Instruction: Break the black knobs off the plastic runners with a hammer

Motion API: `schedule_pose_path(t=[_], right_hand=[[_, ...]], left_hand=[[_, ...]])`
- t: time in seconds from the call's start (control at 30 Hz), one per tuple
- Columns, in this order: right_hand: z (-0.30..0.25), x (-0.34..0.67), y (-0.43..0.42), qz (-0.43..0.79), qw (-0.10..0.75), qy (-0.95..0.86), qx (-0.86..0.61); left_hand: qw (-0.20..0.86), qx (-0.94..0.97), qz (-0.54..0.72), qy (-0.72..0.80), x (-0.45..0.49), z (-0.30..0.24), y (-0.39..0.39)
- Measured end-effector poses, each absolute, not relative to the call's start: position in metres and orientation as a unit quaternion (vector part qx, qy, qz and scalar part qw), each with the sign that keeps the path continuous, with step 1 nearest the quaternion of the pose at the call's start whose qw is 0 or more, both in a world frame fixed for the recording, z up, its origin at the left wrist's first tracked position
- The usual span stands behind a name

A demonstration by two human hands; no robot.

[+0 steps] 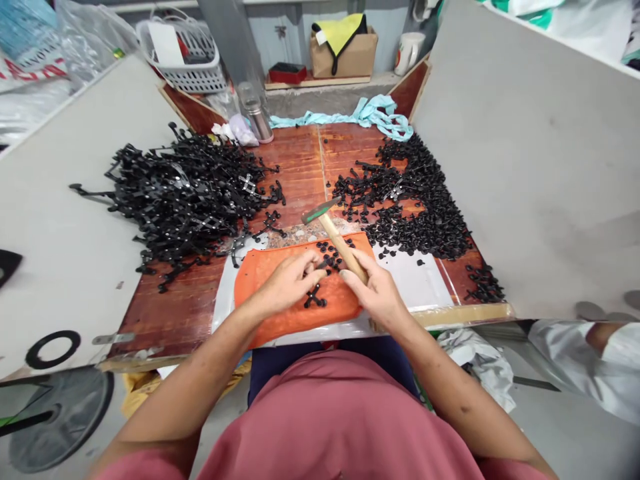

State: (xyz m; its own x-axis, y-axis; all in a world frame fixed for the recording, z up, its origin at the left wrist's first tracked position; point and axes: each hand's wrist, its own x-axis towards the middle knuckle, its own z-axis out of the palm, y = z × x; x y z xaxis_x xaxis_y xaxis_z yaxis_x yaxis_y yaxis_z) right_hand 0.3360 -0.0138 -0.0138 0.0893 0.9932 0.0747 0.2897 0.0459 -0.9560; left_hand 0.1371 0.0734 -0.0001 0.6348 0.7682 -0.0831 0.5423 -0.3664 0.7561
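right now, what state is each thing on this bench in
left hand: shut, pinching a small black part
right hand: shut around the hammer, head pointing away
orange mat: flat, under both hands
left pile: loose, tangled
right pile: loose, spread out
mug: upright
box: open, cloth hanging out

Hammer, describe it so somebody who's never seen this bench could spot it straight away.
Start at the red-brown wooden table strewn with black parts, then find the orange mat at its near edge. Over the mat, the right hand grips the hammer: it is the only tool, with a pale wooden handle and a green-marked metal head.
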Motion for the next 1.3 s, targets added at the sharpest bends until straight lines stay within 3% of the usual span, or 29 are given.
schedule_pose_path(t=[0.17, 0.3, 0.37, 0.57, 0.7, 0.93, 1.3], right_hand=[[-0.016, 0.318, -0.007, 0.562, 0.449, -0.425, -0.550], [-0.015, 0.318, -0.016, 0.542, 0.498, -0.366, -0.570], [-0.016, 0.318, -0.021, 0.502, 0.519, -0.373, -0.583], [-0.026, 0.303, -0.033, 0.412, 0.500, -0.440, -0.622], [-0.028, 0.310, -0.047, 0.425, 0.481, -0.479, -0.598], [-0.054, 0.362, -0.091, 0.396, 0.449, -0.472, -0.647], [-0.066, 0.368, -0.102, 0.394, 0.451, -0.429, -0.677]], left_hand=[[0.419, 0.799, 0.172, 0.396, 0.140, 0.004, 0.047], [0.350, 0.748, 0.318, 0.466, 0.125, -0.004, 0.042], [0.364, 0.702, 0.348, 0.503, 0.119, -0.008, 0.039], [0.345, 0.779, 0.226, 0.473, 0.132, -0.009, 0.025], [0.333, 0.795, 0.196, 0.467, 0.131, -0.009, 0.040], [0.229, 0.865, 0.066, 0.441, 0.122, -0.021, 0.085], [0.164, 0.895, 0.026, 0.415, 0.134, -0.027, 0.082]])
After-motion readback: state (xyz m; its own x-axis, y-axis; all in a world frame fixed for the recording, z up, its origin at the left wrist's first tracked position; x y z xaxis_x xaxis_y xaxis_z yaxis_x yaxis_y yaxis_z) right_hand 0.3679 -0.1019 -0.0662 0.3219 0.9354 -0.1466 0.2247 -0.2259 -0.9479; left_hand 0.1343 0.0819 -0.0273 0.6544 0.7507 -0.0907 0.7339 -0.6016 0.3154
